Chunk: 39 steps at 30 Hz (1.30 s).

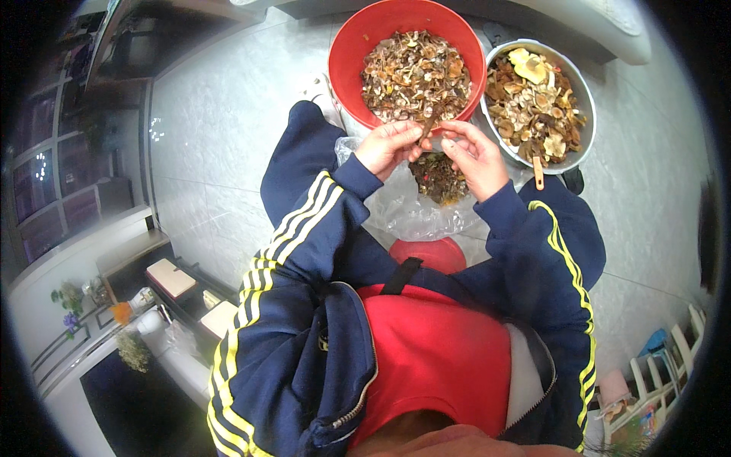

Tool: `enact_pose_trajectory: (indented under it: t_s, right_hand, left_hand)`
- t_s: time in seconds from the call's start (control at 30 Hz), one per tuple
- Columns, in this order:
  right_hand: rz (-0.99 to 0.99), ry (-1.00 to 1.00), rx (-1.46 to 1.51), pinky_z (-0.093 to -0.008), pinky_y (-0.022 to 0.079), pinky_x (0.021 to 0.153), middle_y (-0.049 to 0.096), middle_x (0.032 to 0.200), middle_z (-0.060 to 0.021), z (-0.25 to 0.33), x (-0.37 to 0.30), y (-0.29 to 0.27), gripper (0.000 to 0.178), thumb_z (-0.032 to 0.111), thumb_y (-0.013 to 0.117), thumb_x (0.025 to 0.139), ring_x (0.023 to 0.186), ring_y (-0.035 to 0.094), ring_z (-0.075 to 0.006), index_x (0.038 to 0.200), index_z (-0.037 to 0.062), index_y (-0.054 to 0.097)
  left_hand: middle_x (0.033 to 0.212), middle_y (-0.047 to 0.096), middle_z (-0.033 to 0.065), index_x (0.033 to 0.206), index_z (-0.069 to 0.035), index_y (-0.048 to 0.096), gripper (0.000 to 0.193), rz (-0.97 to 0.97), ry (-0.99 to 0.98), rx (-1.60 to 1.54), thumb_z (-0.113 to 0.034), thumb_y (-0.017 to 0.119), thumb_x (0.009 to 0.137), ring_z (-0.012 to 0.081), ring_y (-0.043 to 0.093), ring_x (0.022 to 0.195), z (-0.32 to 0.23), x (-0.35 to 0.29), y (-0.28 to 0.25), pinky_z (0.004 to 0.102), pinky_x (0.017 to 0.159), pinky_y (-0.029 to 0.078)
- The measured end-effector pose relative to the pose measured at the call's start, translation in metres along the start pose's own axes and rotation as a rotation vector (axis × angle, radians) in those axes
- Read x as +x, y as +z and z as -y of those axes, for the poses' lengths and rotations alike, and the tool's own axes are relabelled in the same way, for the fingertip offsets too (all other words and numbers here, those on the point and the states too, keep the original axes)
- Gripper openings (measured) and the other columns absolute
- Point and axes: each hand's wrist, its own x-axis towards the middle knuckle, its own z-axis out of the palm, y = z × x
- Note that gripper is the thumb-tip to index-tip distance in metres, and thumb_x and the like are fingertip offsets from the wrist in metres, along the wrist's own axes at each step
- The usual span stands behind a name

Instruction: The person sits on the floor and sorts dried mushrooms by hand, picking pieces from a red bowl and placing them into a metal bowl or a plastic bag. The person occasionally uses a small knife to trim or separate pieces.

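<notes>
My left hand (388, 148) pinches a slim dark brown mushroom (429, 125), tilted up over the near rim of a red tub (339, 75). Close beside it, the fingers of my right hand (477, 158) are drawn together at the mushroom's right; whatever is between them is too small to make out. Brown and pale mushrooms (415, 75) fill much of the tub. Below my hands, a clear plastic bag (411, 215) lies spread between my legs with dark scraps (440, 181) in it.
Right of the tub, a metal basin (588, 99) holds more mushrooms, with yellow pieces (529, 65) on top. An orange-handled tool (539, 174) is at its near edge, by my right knee. A white rack (662, 381) stands at the lower right; a cabinet (133, 255) is at the left.
</notes>
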Motion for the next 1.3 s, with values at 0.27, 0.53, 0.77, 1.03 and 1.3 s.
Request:
enact_pose_trajectory:
  t_s: [0.27,0.53,0.77,1.03,1.3]
  right_hand:
    - [0.234,0.014,0.222,-0.0239,0.047,0.066,0.061,0.084,-0.0035,-0.004,0.0,-0.004,0.019,0.007,0.057,0.088,0.072,0.059,-0.01,0.106,-0.0011,0.055]
    - [-0.139,0.021,0.393,-0.0208,0.04,0.058,0.056,0.08,0.0017,0.002,0.013,-0.035,0.016,0.019,0.056,0.091,0.065,0.048,-0.0065,0.099,0.0049,0.059]
    - [-0.102,0.091,0.533,-0.0223,0.044,0.062,0.059,0.089,-0.0056,0.009,0.011,-0.035,0.024,0.016,0.049,0.094,0.067,0.051,-0.0072,0.111,0.0003,0.054]
    - [0.055,0.21,0.44,-0.0197,0.04,0.061,0.058,0.086,-0.004,0.006,0.003,-0.011,0.02,0.011,0.05,0.092,0.065,0.049,-0.0057,0.109,0.0007,0.054]
    - [0.074,0.247,0.417,-0.0205,0.04,0.062,0.055,0.087,-0.0046,0.016,0.01,-0.01,0.018,0.01,0.047,0.093,0.068,0.048,-0.0073,0.107,0.0015,0.054]
  left_hand:
    - [0.088,0.062,0.0063,0.107,-0.001,0.058,0.025,0.024,0.042,-0.056,-0.022,0.05,0.094,0.0121,0.055,0.075,0.023,-0.021,0.021,0.0249,0.069,0.044]
    - [0.094,0.065,0.0062,0.107,-0.003,0.059,0.028,-0.069,-0.032,0.04,-0.026,0.05,0.094,0.0086,0.056,0.074,0.038,-0.026,0.013,0.0229,0.07,0.045]
    - [0.09,0.065,0.0034,0.1,-0.003,0.061,0.02,-0.164,0.093,0.337,-0.02,0.053,0.092,0.007,0.054,0.07,0.002,-0.012,-0.021,0.0212,0.068,0.044]
    - [0.073,0.065,0.0115,0.086,-0.002,0.067,0.022,-0.369,0.073,1.384,-0.023,0.062,0.081,0.0207,0.065,0.071,-0.029,0.076,-0.099,0.0354,0.061,0.052]
    - [0.108,0.065,0.0137,0.101,-0.006,0.069,0.034,0.039,-0.82,1.959,-0.027,0.065,0.074,0.0291,0.063,0.098,-0.002,0.158,-0.128,0.0418,0.085,0.049]
